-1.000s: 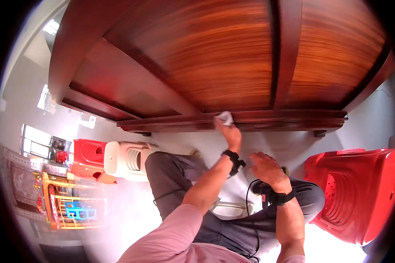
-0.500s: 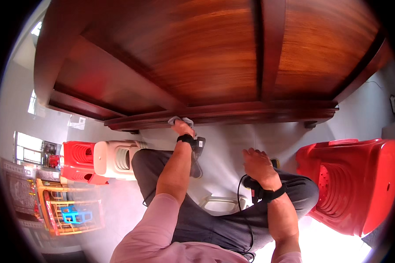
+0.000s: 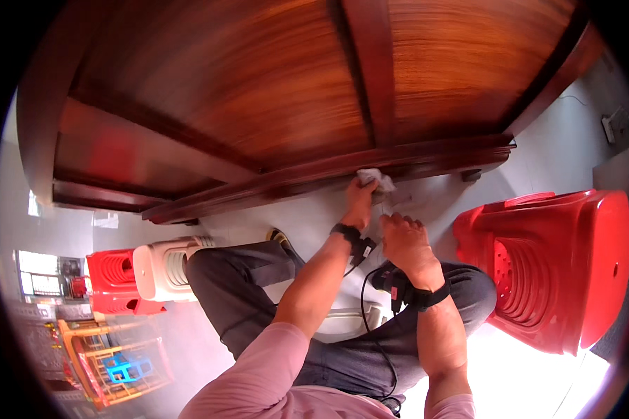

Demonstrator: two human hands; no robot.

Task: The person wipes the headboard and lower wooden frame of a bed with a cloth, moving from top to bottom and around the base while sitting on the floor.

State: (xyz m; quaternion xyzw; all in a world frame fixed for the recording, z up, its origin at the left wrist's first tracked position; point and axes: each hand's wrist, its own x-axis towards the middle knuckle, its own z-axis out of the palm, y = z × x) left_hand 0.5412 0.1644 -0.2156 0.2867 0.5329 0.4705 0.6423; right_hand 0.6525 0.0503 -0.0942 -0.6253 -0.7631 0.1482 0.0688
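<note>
A crumpled pale cloth (image 3: 375, 179) is gripped in my left hand (image 3: 360, 201), against the moulded lower edge of a large dark reddish-brown wooden panelled piece of furniture (image 3: 370, 158). Just to the right and nearer me is my right hand (image 3: 407, 243), held above my right knee with its fingers curled in. I see nothing in it, though its palm side is hidden. Each wrist wears a black strap with a small black device, and a black cable hangs down from the right one.
A red plastic stool (image 3: 559, 269) stands close on my right. Off to the left are a cream stool (image 3: 157, 271) and a red stool (image 3: 112, 279), with a bamboo-coloured frame (image 3: 84, 356) and a small blue stool (image 3: 126, 368) farther back. A pale stool (image 3: 346, 323) lies below me.
My left hand has moved right along the furniture's lower edge with the cloth, closer to my right hand. My right hand has stayed near my knee. The whole view has shifted and tilted somewhat.
</note>
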